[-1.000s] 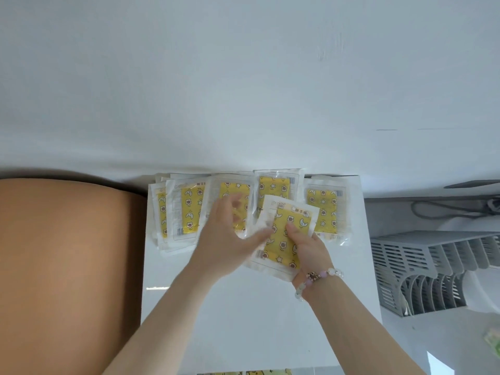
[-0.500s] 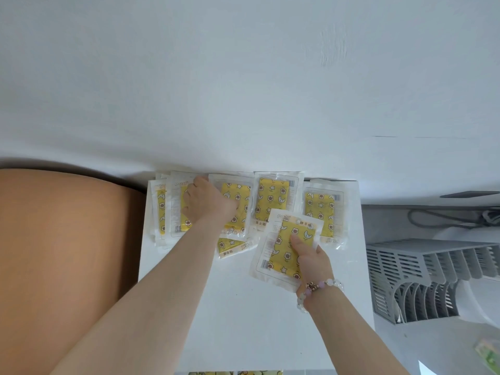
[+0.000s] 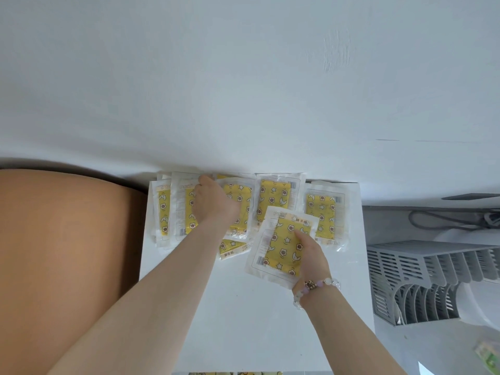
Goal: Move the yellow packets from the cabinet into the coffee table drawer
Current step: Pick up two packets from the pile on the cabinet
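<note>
Right hand (image 3: pixel 311 255) pinches a yellow packet (image 3: pixel 281 244) (thumb (image 3: pixel 299 236) on top).

Seven visible yellow packets (image 3: pixel 275 199), one left hand (image 3: pixel 213 204), one right hand (image 3: pixel 311 256), one bracelet (image 3: pixel 320 285), one rack (image 3: pixel 422 277)

Single head-worn wide-angle view, looking forward and down, close over the counter (image 3: pixel 243 320) against the wall (image 3: pixel 243 77).
</note>
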A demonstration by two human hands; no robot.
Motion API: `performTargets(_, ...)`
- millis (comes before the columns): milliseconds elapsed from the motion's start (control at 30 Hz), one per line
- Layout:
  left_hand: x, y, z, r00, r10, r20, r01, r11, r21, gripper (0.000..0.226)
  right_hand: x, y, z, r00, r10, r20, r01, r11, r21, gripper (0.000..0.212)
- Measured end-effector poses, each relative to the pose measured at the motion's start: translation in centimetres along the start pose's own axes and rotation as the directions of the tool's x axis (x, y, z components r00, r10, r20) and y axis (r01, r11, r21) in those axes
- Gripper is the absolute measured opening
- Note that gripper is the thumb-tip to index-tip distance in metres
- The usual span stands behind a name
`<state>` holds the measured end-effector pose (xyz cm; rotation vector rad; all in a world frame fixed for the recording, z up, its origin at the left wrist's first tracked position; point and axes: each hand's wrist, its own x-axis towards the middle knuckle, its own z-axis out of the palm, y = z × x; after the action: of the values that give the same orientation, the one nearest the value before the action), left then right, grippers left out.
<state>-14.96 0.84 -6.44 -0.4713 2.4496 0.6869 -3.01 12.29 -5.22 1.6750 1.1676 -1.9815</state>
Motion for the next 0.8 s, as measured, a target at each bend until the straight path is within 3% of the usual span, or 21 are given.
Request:
performTargets(233, -0.6, -1.7, -2.2, 0.999, -0.007, 0.045, 0.024, 0.92, -0.39, 0.062, -0.3, 0.1, 0.4, 1.0, 0.023, 0.01, -0.024, 0.995, 0.094, 0.021)
performTargets(333, -1.2, -2.7, -4.1, 0.996, -0.002, 0.086, 0.04, 0.898, -0.439, 0.06, -0.4, -0.1, 0.5, 0.999, 0.028, 0.03, -0.031, 0.994, 0.103, 0.021)
performTargets(467, -3.5, -2.4, -5.8, 0.971, 0.121, 0.207, 0.025, 0.809, -0.587, 0.054, -0.5, -0.2, 0.6, 0.995, 0.031, 0.093, -0.045, 0.986, 0.158, 0.024)
performTargets(567, -5.9, -0.8, -4.5, 0.907, 0.199, 0.37, 0.06, 0.81, -0.584, 0.046, -0.7, -0.3, 1.1, 0.992, 0.033, 0.123, -0.056, 0.981, 0.188, 0.05)
performTargets(633, -6.8, -0.3, -2.8, 0.866, 0.22, 0.449, 0.085, 0.82, -0.566, 0.05, -0.8, -0.3, 1.2, 0.981, 0.038, 0.191, -0.082, 0.971, 0.225, 0.04)
performTargets(700, -6.9, -0.1, -1.6, 0.877, 0.205, 0.434, 0.088, 0.82, -0.565, 0.048, -0.7, -0.4, 1.0, 0.969, -0.001, 0.248, -0.071, 0.957, 0.28, 0.039)
performTargets(800, -6.3, -0.2, -0.6, 0.927, 0.192, 0.321, -0.014, 0.875, -0.485, 0.048, -1.3, -0.7, 1.1, 0.967, 0.026, 0.254, -0.098, 0.957, 0.274, 0.059)
